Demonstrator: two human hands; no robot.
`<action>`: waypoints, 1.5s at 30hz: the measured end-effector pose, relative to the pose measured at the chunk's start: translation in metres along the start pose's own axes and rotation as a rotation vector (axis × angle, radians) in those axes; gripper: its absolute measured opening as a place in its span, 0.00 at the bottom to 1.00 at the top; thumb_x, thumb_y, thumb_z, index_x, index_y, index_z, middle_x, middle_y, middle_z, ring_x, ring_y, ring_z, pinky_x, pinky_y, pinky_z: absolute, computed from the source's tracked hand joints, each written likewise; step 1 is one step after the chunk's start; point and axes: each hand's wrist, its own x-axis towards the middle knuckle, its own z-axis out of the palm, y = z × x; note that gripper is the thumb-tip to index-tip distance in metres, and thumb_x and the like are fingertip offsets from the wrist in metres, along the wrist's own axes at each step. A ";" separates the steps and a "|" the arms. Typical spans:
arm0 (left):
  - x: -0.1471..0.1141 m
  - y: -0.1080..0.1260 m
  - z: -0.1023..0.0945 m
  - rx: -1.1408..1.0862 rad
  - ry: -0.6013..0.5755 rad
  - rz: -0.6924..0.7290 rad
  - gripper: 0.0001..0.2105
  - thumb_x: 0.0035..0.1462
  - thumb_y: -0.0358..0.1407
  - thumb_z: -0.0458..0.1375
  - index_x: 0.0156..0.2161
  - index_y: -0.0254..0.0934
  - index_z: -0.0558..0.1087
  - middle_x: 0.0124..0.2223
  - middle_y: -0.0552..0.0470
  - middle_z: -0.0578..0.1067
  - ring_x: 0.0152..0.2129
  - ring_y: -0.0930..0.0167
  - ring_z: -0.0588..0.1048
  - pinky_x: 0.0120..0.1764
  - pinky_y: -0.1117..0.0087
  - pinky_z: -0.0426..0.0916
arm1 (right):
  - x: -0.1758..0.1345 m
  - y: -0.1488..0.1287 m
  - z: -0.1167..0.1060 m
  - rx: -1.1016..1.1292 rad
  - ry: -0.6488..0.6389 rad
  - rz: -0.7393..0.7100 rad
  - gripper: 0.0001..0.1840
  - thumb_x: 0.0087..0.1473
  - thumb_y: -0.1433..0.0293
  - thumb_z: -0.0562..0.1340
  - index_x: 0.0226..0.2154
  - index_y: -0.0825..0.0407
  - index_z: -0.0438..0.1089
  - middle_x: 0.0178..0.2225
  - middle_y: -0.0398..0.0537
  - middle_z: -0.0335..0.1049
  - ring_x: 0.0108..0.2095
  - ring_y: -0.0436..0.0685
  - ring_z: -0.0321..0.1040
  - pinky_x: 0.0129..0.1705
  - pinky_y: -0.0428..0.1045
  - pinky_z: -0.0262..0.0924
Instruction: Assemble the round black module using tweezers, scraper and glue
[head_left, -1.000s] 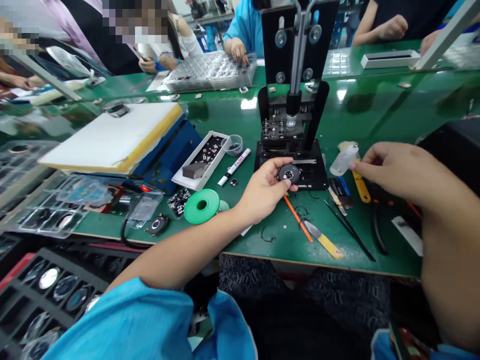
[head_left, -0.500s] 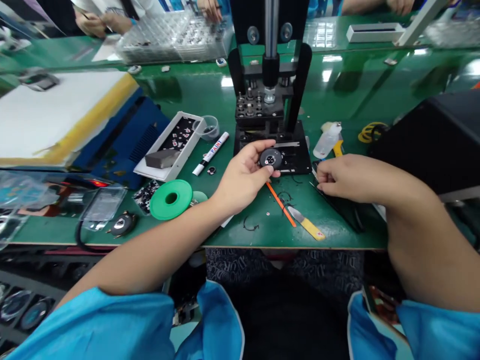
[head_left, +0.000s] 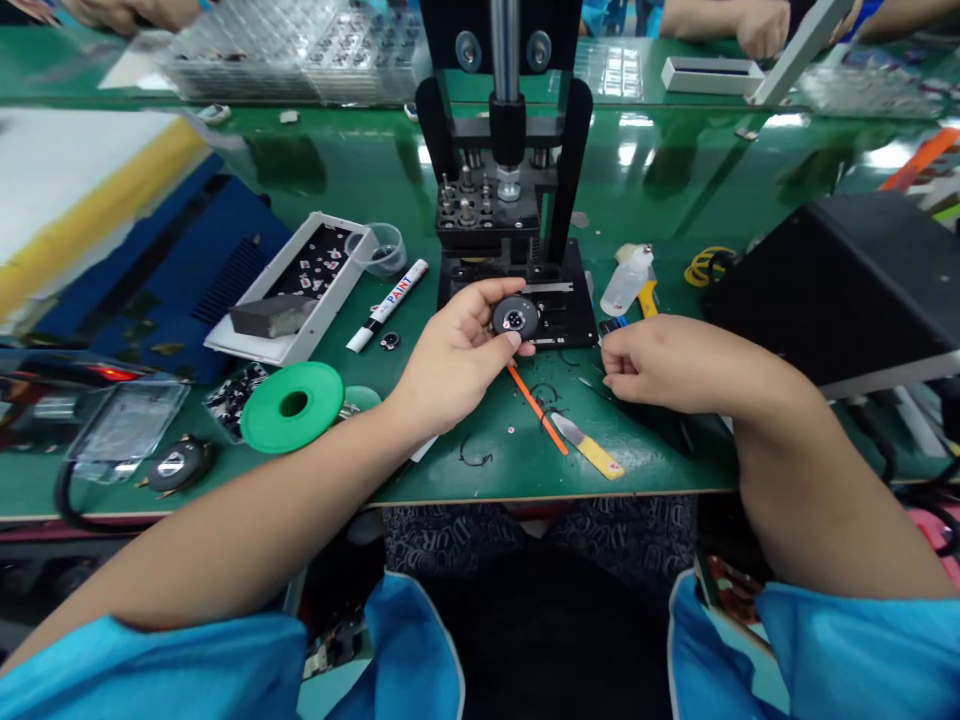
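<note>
My left hand point(head_left: 457, 350) is closed on a round black watch body point(head_left: 515, 317), its back with small metal contacts facing up, in front of the black hand press point(head_left: 517, 225). My right hand point(head_left: 652, 362) is curled with pinched fingers over a dark object point(head_left: 660, 425) lying on the bench; what the fingers hold is hidden. Between the hands lie an orange stick point(head_left: 538, 410), a knife with a yellow handle point(head_left: 589, 446) and black scraps. A clear plastic bottle point(head_left: 628, 280) stands just beyond my right hand.
To the left are a green spool point(head_left: 292, 405), a paint marker point(head_left: 388, 305), a white box of small parts point(head_left: 296, 290), a clear cup point(head_left: 386, 250) and another watch body point(head_left: 178, 465). A black box point(head_left: 840, 280) stands right. Other people's hands point(head_left: 763, 27) show across the bench.
The view has shifted, so most of the scene sits further left. My left hand keeps hold of the watch body; my right hand stays low over the dark object, its fingers still pinched.
</note>
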 end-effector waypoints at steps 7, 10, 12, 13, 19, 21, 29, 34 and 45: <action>0.000 0.001 -0.001 -0.002 -0.016 -0.001 0.25 0.57 0.25 0.68 0.60 0.37 0.75 0.50 0.49 0.81 0.37 0.73 0.82 0.44 0.70 0.83 | 0.000 0.002 0.002 -0.035 -0.019 -0.011 0.16 0.65 0.58 0.66 0.28 0.47 0.69 0.28 0.45 0.73 0.28 0.56 0.64 0.32 0.54 0.48; 0.000 0.001 0.000 -0.001 -0.019 -0.006 0.25 0.58 0.25 0.68 0.60 0.37 0.75 0.49 0.49 0.81 0.37 0.73 0.81 0.44 0.70 0.83 | -0.004 0.002 0.002 0.006 -0.050 -0.059 0.17 0.66 0.58 0.64 0.28 0.47 0.70 0.29 0.44 0.74 0.29 0.55 0.65 0.32 0.53 0.49; -0.001 0.002 0.001 0.001 -0.017 -0.005 0.25 0.58 0.25 0.67 0.60 0.36 0.75 0.50 0.49 0.81 0.37 0.73 0.81 0.44 0.70 0.82 | -0.008 0.002 0.002 0.041 -0.067 -0.095 0.16 0.66 0.56 0.65 0.30 0.47 0.71 0.31 0.44 0.75 0.30 0.55 0.67 0.32 0.53 0.50; -0.001 0.002 0.001 0.000 -0.017 -0.004 0.24 0.58 0.25 0.67 0.60 0.36 0.75 0.50 0.49 0.81 0.37 0.73 0.81 0.44 0.70 0.82 | -0.009 0.001 0.002 0.045 -0.085 -0.111 0.15 0.64 0.56 0.67 0.30 0.46 0.71 0.31 0.43 0.76 0.31 0.55 0.67 0.32 0.52 0.50; -0.001 0.001 0.001 -0.012 -0.010 -0.010 0.24 0.59 0.24 0.66 0.60 0.36 0.75 0.51 0.49 0.81 0.37 0.72 0.81 0.44 0.69 0.82 | -0.008 -0.011 0.005 0.025 -0.151 -0.135 0.06 0.56 0.69 0.66 0.28 0.47 0.71 0.31 0.43 0.75 0.31 0.56 0.66 0.32 0.53 0.50; -0.001 0.000 0.002 -0.006 -0.002 -0.010 0.24 0.59 0.24 0.66 0.60 0.37 0.75 0.52 0.48 0.81 0.38 0.72 0.81 0.45 0.68 0.81 | -0.006 -0.014 0.008 0.024 -0.126 -0.167 0.07 0.56 0.67 0.66 0.28 0.47 0.70 0.32 0.44 0.76 0.32 0.56 0.67 0.32 0.53 0.50; 0.000 -0.003 0.003 0.009 -0.017 -0.046 0.22 0.62 0.25 0.63 0.61 0.37 0.74 0.55 0.46 0.80 0.38 0.72 0.81 0.46 0.67 0.83 | 0.004 0.002 0.024 0.053 0.038 -0.228 0.11 0.57 0.64 0.67 0.26 0.46 0.68 0.28 0.45 0.74 0.30 0.58 0.68 0.33 0.53 0.53; 0.000 -0.003 0.002 -0.008 -0.034 -0.051 0.23 0.63 0.24 0.63 0.62 0.36 0.74 0.55 0.45 0.79 0.37 0.72 0.80 0.46 0.66 0.82 | 0.008 0.018 0.024 0.409 0.091 -0.191 0.15 0.61 0.54 0.70 0.32 0.46 0.73 0.27 0.44 0.74 0.29 0.58 0.69 0.31 0.53 0.59; 0.005 -0.015 0.001 -0.101 -0.062 -0.052 0.24 0.63 0.23 0.63 0.63 0.36 0.73 0.60 0.42 0.78 0.37 0.73 0.81 0.52 0.61 0.82 | 0.001 0.006 0.014 1.266 0.276 -0.077 0.17 0.55 0.50 0.80 0.40 0.41 0.88 0.36 0.52 0.79 0.30 0.56 0.73 0.27 0.49 0.69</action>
